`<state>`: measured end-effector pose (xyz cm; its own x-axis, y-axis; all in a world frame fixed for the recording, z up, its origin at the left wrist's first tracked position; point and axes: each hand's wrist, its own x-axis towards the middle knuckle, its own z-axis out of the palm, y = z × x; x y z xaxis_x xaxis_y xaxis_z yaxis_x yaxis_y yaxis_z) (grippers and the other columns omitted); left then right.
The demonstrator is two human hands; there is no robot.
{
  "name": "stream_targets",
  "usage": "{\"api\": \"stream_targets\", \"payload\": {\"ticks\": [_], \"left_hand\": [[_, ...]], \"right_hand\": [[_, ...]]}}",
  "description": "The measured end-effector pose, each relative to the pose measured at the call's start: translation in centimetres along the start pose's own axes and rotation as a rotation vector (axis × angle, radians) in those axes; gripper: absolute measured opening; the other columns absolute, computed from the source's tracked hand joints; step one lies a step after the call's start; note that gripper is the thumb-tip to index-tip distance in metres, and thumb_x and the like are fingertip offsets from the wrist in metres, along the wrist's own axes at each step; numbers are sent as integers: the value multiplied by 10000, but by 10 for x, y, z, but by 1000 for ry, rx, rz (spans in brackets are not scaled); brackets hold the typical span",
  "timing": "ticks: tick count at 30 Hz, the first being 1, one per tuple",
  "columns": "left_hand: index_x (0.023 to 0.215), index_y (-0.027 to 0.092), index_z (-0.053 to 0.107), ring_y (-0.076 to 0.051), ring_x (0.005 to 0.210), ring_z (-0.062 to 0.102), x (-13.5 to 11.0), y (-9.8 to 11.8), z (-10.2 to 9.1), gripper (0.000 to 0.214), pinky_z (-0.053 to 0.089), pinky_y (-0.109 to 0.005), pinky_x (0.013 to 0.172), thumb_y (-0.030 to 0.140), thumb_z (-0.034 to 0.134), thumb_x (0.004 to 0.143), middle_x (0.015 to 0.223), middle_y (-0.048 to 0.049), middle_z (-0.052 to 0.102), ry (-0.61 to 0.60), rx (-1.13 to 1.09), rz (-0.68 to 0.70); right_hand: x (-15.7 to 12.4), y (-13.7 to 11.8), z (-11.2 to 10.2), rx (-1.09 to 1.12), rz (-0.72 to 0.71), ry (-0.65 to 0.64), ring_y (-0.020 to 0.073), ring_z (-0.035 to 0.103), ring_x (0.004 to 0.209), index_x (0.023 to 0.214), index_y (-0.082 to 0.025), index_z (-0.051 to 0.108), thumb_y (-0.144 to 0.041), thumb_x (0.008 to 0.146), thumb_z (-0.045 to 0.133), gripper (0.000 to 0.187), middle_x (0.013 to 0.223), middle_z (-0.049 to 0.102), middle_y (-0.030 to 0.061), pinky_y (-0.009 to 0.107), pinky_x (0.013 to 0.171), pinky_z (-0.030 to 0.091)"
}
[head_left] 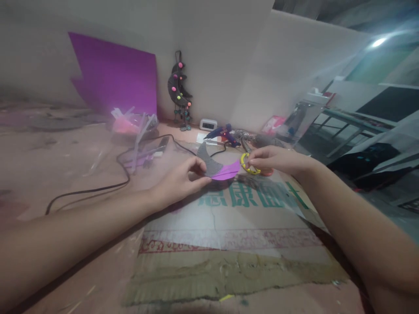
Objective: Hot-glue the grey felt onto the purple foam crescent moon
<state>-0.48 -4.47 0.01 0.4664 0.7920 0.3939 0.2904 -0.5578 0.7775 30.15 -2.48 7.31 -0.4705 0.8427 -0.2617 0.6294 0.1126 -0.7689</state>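
Note:
My left hand [188, 179] pinches a grey felt crescent [209, 161] between thumb and fingers. A purple piece [229, 170] lies against the crescent and juts out to its right, with a dark line across it. My right hand [270, 158] is at the yellow-handled scissors [249, 164], its fingertips closed on a handle loop. The scissor blades point away from me, toward the clutter at the back. Both hands are above a cardboard sheet [183, 272] printed with green characters and a red border.
Behind the hands lies a dark blue glue gun [222, 133] with a black cord [126, 172] running left. A small white clock [208, 125] and a hanging moon ornament [179, 87] are by the wall. A purple sheet [121, 74] leans at left, near clear glue sticks [139, 139].

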Motion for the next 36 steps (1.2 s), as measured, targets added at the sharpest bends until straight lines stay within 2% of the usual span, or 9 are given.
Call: {"api": "stream_targets", "payload": {"ticks": [3, 11, 14, 18, 22, 25, 31, 34, 36], "left_hand": [[885, 191, 517, -148, 827, 557, -2, 2, 0, 177, 464, -301, 778, 311, 630, 819, 864, -1, 568, 8, 53, 47], [878, 191, 512, -145, 818, 550, -3, 2, -1, 167, 460, -299, 766, 305, 624, 831, 866, -4, 565, -11, 97, 88], [875, 191, 507, -145, 815, 547, -4, 3, -1, 175, 457, -301, 768, 313, 625, 831, 865, -5, 565, -31, 89, 94], [882, 193, 506, -153, 827, 552, -5, 2, 0, 185, 457, -306, 759, 331, 620, 836, 876, -11, 568, -67, 66, 70], [887, 195, 502, -161, 846, 552, -5, 0, 1, 192, 457, -310, 767, 339, 618, 836, 884, -14, 565, -70, 47, 63], [890, 197, 500, -150, 838, 545, -4, -1, 1, 182, 450, -302, 779, 322, 619, 835, 883, -4, 558, -60, 26, 54], [893, 200, 473, -138, 797, 525, -2, 0, 1, 218, 433, -283, 742, 328, 634, 821, 870, 8, 530, -27, -69, -29], [892, 199, 464, -135, 780, 507, -1, 2, -1, 222, 421, -276, 720, 336, 627, 825, 862, 10, 513, -5, -98, -58], [868, 197, 467, -134, 765, 490, -1, 3, -2, 183, 415, -276, 709, 350, 569, 865, 836, 10, 495, 12, -110, -57]], "right_hand": [[1, 1, 0, -83, 25, 4, 74, 430, 553, 882, -158, 682, -529, 808, 631, 382, 718, 561, 2, 223, 486, 319], [8, 0, 7, -162, 107, 264, 80, 413, 514, 882, -158, 686, -562, 767, 626, 424, 674, 562, -1, 229, 460, 287], [17, 5, 13, -194, 35, 391, 96, 456, 553, 866, -153, 710, -526, 774, 619, 395, 673, 588, 5, 235, 500, 320], [35, 17, 33, -95, -52, 714, 142, 534, 634, 875, -151, 709, -457, 805, 587, 336, 730, 636, 34, 274, 589, 404], [42, 19, 52, -170, -197, 810, 203, 589, 882, 1039, -210, 700, -296, 798, 606, 273, 1019, 681, 67, 358, 797, 452], [37, 11, 58, -124, -260, 826, 206, 582, 906, 1040, -227, 696, -289, 810, 591, 260, 1054, 667, 63, 358, 795, 457], [36, -1, 70, 531, -229, 654, 103, 528, 600, 995, -194, 685, -347, 794, 593, 269, 1046, 674, 62, 252, 520, 412], [38, -2, 79, 641, -223, 589, 113, 556, 605, 999, -180, 682, -271, 764, 562, 279, 1028, 683, 74, 263, 528, 440], [38, -2, 84, 655, -259, 558, 141, 596, 670, 1014, -180, 673, -272, 775, 520, 298, 1090, 676, 86, 282, 561, 468]]}}
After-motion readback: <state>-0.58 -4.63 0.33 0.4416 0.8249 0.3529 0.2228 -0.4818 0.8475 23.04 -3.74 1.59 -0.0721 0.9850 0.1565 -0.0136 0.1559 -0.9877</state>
